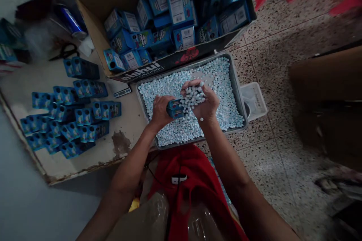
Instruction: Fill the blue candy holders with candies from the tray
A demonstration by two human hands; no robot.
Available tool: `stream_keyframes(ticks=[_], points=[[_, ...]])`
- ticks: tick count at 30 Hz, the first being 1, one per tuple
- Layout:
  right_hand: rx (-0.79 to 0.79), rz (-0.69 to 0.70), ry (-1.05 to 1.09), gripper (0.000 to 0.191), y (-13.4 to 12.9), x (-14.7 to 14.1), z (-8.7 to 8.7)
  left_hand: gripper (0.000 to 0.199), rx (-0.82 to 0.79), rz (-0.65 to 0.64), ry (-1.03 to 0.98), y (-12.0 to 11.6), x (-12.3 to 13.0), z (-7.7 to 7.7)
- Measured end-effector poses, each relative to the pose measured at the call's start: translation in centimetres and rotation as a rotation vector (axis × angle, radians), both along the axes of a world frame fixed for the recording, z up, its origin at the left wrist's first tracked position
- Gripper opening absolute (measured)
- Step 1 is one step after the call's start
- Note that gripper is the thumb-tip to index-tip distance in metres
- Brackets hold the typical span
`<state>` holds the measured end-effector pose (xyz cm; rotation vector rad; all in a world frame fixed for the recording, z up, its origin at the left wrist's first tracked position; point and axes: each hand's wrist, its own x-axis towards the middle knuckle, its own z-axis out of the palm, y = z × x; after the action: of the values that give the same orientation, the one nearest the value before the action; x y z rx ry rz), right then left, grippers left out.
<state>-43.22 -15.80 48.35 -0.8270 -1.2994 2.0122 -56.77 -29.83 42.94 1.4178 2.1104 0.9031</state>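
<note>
My left hand (161, 112) is wrapped round a small blue box (175, 109), held above a metal tray (245, 115) of small pale blue and white candies (181, 133). Cupped palm up beside the box's open end, my right hand (207, 103) carries a heap of the same candies (195, 96). Some of that heap touches or overlaps the box's mouth; whether any are inside I cannot tell. One loose candy (201, 119) shows near my right wrist. A patch of tray bottom (202, 78) shows behind my right hand.
Behind the tray, a large cardboard carton (93, 41) holds many blue boxes. Rows of similar boxes (70, 111) stand on the worn table (132, 116) at left, near a digital scale (122, 92), scissors (68, 51) and a blue can (70, 20). A clear plastic container (256, 99) sits right of the tray.
</note>
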Motion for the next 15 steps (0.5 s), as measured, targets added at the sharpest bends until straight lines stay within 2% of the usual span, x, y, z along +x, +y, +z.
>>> stream_keyframes(ticks=[3, 9, 12, 15], points=[[0.058, -0.008, -0.047, 0.072, -0.1, -0.1, 0.1, 0.067, -0.002, 0.046, -0.073, 0.0, -0.2, -0.4], [0.223, 0.029, -0.124, 0.086, 0.1, -0.6, -0.1, 0.075, 0.056, 0.053, -0.148, 0.4, -0.7, -0.9], [0.186, 0.004, -0.117, 0.078, 0.0, -0.7, -0.1, 0.075, 0.038, 0.018, -0.155, 0.5, -1.0, -1.0], [0.118, -0.026, -0.064, 0.063, -0.3, -0.8, -0.2, 0.075, 0.018, 0.054, -0.154, 0.6, -1.1, -1.2]])
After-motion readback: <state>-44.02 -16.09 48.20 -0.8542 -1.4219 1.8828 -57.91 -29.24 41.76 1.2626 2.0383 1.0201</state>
